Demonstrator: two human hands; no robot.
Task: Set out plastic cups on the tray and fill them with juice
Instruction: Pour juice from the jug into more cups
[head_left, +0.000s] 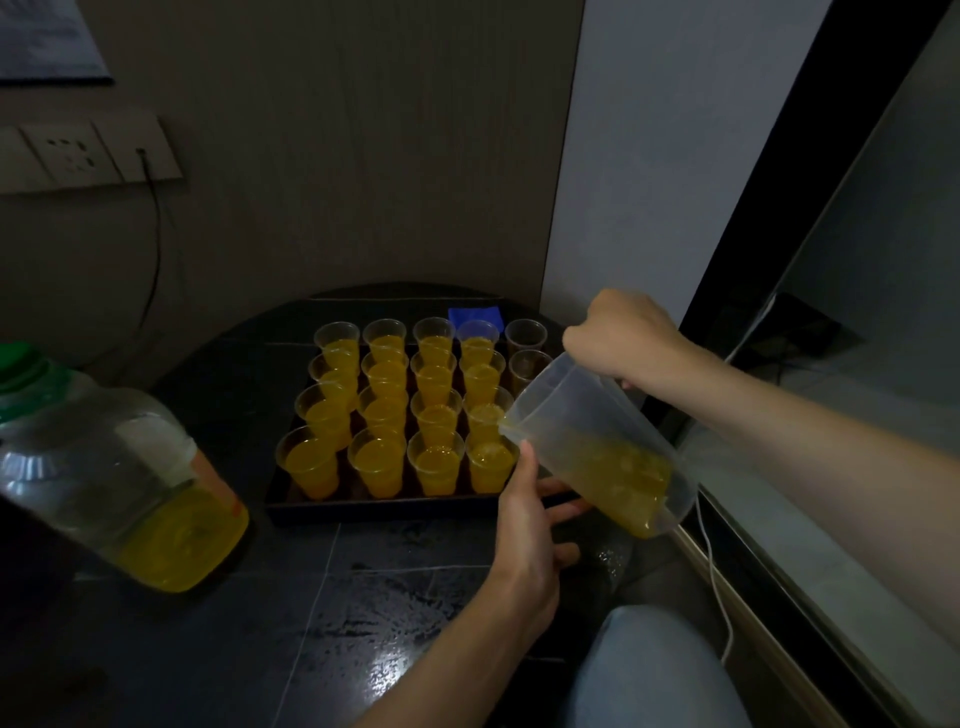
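A dark tray (374, 506) on the black table holds several clear plastic cups (376, 467) filled with orange juice. Two cups (527, 343) at the far right of the tray look empty. My right hand (623, 338) grips the handle of a clear plastic jug (597, 447), tilted with its spout over the front right cup (488, 465). Juice lies in the jug's lower side. My left hand (530, 525) is at the tray's front right corner, thumb up beside that cup, fingers curled under the jug; whether they hold a cup is hidden.
A large clear juice bottle (119, 478) with a green cap stands at the left, part full. A blue cloth (475, 316) lies behind the tray. The wet table surface (384, 613) glistens in front. A wall socket (72, 156) with a cable is at upper left. A white cable (719, 582) hangs at right.
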